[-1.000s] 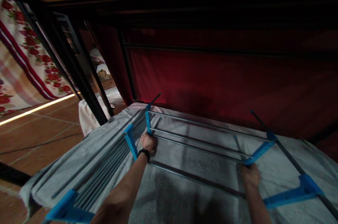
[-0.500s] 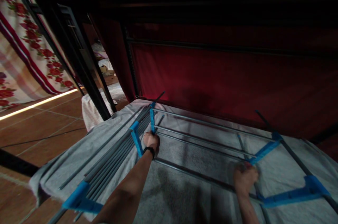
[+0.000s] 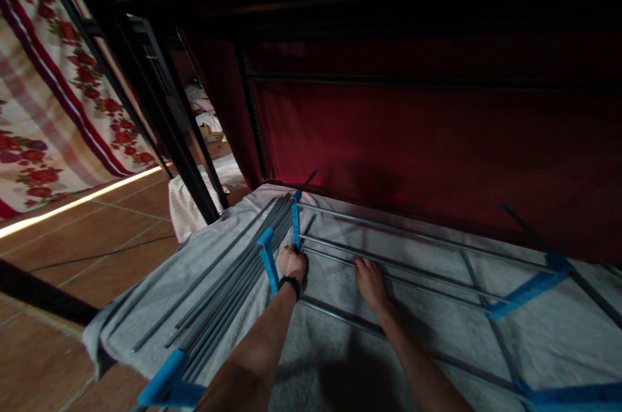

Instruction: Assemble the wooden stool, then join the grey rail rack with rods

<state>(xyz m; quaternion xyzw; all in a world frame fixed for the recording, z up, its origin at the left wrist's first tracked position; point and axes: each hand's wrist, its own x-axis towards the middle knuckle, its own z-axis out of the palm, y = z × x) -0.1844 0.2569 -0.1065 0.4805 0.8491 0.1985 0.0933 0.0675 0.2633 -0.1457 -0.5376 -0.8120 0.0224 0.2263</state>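
rack rods point(image 3: 389, 256) — on grey blanket point(image 3: 330, 360) | left hand point(image 3: 291, 264) gripping blue connector point(image 3: 268, 260) | right hand point(image 3: 370, 281) flat, open on rods

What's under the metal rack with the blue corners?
A grey towel-like cloth lies spread under the metal rack, showing between its bars. Both hands, left hand and right hand, rest on the bars. Whatever the cloth covers is hidden.
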